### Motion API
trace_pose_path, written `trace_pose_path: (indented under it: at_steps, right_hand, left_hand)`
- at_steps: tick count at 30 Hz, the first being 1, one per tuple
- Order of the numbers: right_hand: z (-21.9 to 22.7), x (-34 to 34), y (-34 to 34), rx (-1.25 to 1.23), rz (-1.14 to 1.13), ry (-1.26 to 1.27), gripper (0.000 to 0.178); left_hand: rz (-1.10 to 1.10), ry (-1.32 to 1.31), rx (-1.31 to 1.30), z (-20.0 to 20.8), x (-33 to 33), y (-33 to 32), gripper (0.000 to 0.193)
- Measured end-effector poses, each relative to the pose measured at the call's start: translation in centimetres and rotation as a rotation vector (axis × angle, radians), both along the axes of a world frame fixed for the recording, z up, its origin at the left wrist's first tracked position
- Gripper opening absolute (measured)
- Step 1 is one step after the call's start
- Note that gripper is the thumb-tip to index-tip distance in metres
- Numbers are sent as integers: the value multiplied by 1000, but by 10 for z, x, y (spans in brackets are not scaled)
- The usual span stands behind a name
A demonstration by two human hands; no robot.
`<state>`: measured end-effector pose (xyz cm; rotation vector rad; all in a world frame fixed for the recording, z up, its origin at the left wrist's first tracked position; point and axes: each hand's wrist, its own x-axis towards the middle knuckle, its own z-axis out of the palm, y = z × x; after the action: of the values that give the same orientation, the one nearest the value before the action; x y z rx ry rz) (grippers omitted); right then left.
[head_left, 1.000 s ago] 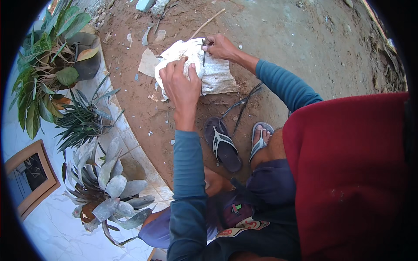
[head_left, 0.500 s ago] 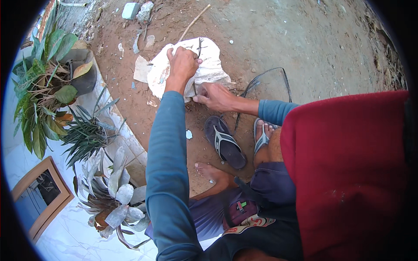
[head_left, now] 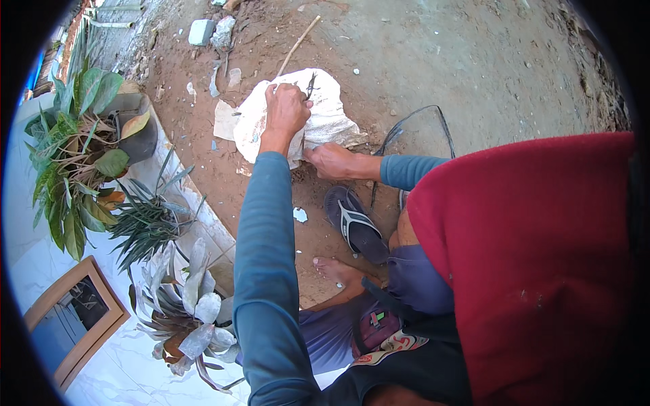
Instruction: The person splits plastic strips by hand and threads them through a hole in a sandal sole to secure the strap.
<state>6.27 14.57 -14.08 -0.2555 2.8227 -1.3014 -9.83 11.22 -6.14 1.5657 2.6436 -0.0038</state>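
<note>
A white cloth-like sack (head_left: 328,108) lies bunched on the brown dirt at the upper middle. A thin black strip (head_left: 311,86) runs across it, its frayed far end sticking out past my left hand (head_left: 287,111). That hand is closed on the strip, the thumb pressed against it on top of the sack. At the sack's near edge my right hand (head_left: 335,162) pinches, its fingertips around the lower part of the strip; exactly what lies between them is partly hidden. A short stretch of the strip shows between the hands.
A grey flip-flop (head_left: 355,223) lies beside my bare foot (head_left: 338,274). A looped black strip (head_left: 423,111) rests right of the sack, a stick (head_left: 298,47) beyond it. Potted plants (head_left: 88,162) line the tiled ledge at left. Red cloth (head_left: 528,271) covers the lower right.
The whole view has shifted slightly, so the ground and sack sit a little lower. Both hands keep their hold at nearly the same places on the sack.
</note>
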Motion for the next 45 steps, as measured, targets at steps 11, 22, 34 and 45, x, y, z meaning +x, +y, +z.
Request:
trace_pose_path:
  at_steps: [11,22,34,45]
  right_hand:
    - [29,15,69,-204,-101,-185,18]
    - [55,-41,129,182,-255,195,18]
    - [38,-18,47,-672,-652,-89,26]
    - [13,-28,51,-1426,-775,-441,13]
  left_hand:
    - [-158,-341,-431,39,0,16,22]
    - [-87,-478,-540,45,-6,27,8]
    - [-46,-428,-469,38,-3,12,8]
    - [-100,-433,-124,44,2,-8,41]
